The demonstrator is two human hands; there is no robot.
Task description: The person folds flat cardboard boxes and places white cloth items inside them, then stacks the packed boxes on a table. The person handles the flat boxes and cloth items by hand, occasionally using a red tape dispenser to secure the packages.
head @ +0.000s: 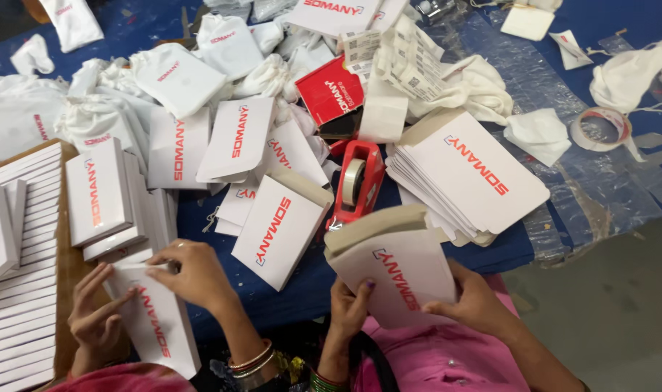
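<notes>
1. Head view: left hand [350, 308] and right hand [470, 296] are gripping a white box [400, 272] with red lettering between them, fingers wrapping its lower corners, its beige open flap tilting away from the person.
2. Just beyond the hands, a red tape dispenser [358, 185] is sitting on the blue table [302, 290].
3. Beyond the right hand, a stack of flat white cartons [469, 174] is lying.
4. Left of the left hand, a co-worker's two hands [193, 274] are folding another white box [156, 323], bangles showing at the wrist.
</notes>
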